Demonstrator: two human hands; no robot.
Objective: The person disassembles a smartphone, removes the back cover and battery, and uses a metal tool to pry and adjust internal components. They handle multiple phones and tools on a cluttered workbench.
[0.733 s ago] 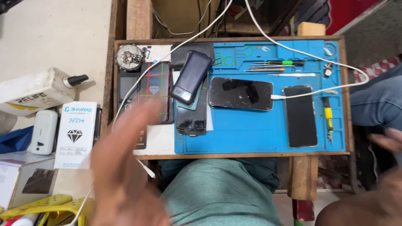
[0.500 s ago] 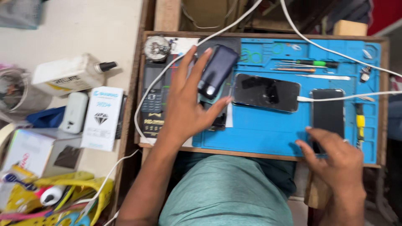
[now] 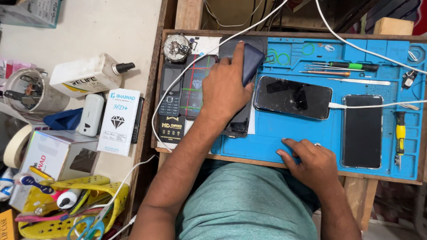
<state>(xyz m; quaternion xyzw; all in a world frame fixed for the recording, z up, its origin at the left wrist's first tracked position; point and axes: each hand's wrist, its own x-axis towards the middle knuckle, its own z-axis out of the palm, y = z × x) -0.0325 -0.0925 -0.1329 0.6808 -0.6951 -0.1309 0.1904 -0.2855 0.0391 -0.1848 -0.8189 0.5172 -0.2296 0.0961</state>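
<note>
- my left hand lies over the dark blue phone, forefinger stretched along its upper edge and the other fingers curled onto its side; it looks like a loose grip on that phone, palm down.
- the dark blue phone sits tilted at the upper left corner of the blue mat, partly propped on other things there.
- under my left wrist, another dark phone lies flat at the left edge of the blue mat, its lower end showing.
- my right hand rests on the near edge of the blue mat, fingers bent and spread, fingertips pressing the mat; it holds nothing.
- a cracked black phone lies lengthwise in the middle of the blue mat, just right of my left hand, with a white cable plugged into its right end.
- a second black phone lies upright on the right part of the blue mat, near my right hand but not touching it.
- along the top of the blue mat lie a green-handled screwdriver and thin metal tools; a yellow-handled tool lies at the right edge.
- left of the blue mat, on the wooden table, lie a keypad phone and a phone with a lined screen.
- further left of the blue mat, well apart, a white bottle lies on its side above a white box.
</note>
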